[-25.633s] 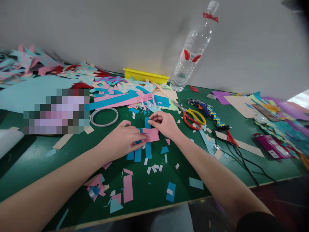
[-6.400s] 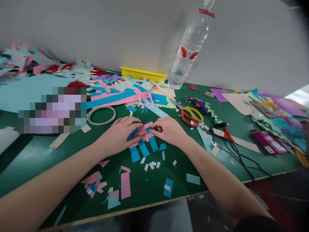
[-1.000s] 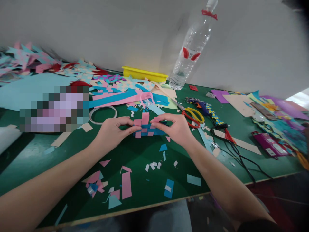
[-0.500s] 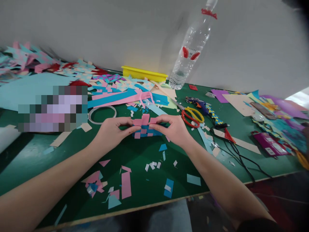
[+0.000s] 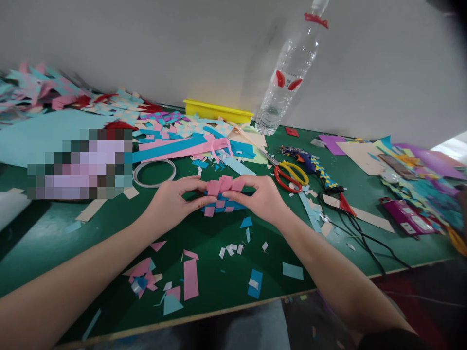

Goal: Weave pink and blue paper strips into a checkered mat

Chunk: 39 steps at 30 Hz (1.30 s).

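Note:
A small mat of woven pink and blue paper strips (image 5: 222, 197) is held just above the green table (image 5: 226, 287), near its middle. My left hand (image 5: 175, 204) pinches the mat's left side with thumb and fingers closed on it. My right hand (image 5: 260, 197) grips the right side the same way, its fingertips on the pink strip ends at the top. The two hands nearly touch over the mat. Loose pink, blue and white paper scraps (image 5: 191, 279) lie on the table in front of my arms.
Red-and-yellow scissors (image 5: 290, 176) lie right of my hands, a clear tape ring (image 5: 154, 172) to the left. Behind stand a plastic bottle (image 5: 288, 78), a yellow tray (image 5: 218, 112) and long pink and blue strips (image 5: 175, 148). Black cables (image 5: 361, 233) and coloured paper cover the right side.
The flat mat has been lifted off the table and held between both hands. Over the last second my hands have drawn closer together, with the pink ends bunched between my fingertips.

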{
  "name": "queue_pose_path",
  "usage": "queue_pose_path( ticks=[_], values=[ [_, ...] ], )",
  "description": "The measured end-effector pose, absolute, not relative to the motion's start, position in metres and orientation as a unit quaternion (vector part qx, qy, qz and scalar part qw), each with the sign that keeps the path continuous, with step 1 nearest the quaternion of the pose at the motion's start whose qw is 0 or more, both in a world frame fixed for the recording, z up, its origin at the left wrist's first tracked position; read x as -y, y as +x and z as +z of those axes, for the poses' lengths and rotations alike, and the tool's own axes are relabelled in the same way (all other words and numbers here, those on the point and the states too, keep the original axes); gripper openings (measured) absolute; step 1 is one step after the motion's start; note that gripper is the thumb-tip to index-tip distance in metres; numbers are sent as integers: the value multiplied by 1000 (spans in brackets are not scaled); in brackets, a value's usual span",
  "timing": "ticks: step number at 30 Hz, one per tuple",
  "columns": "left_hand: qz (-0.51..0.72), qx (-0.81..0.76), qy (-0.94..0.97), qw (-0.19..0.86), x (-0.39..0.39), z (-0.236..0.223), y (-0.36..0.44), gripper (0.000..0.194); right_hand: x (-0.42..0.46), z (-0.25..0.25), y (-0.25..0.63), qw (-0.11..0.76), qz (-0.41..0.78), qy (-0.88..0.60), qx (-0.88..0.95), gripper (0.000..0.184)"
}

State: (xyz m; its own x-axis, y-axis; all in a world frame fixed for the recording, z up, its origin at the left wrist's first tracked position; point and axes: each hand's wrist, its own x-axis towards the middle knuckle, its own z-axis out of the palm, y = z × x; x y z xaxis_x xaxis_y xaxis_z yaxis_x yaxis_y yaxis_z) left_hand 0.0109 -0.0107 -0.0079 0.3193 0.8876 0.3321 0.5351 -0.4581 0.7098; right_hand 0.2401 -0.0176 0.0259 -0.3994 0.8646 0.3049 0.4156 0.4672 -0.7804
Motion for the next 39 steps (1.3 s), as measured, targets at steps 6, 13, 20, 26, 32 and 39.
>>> queue_pose_path(
  ticks=[6, 13, 20, 26, 32, 39],
  values=[
    [354, -456, 780, 241, 12, -7, 10, 35, 17, 24, 240, 386, 281, -396, 785, 15],
    [353, -462, 778, 238, 12, -3, 12, 40, 17, 25, 239, 388, 261, -396, 790, 14],
    [364, -466, 764, 258, 13, -4, 12, 31, 19, 24, 237, 368, 238, -405, 802, 18],
    [377, -511, 724, 268, 11, -1, 9, 28, 14, 28, 244, 359, 302, -437, 767, 35],
    [384, -514, 706, 300, 9, 4, 9, 31, 8, 27, 248, 352, 301, -451, 763, 18],
    [388, -485, 702, 347, 11, 6, 14, 28, 11, 23, 245, 387, 306, -432, 755, 15]
  ],
)
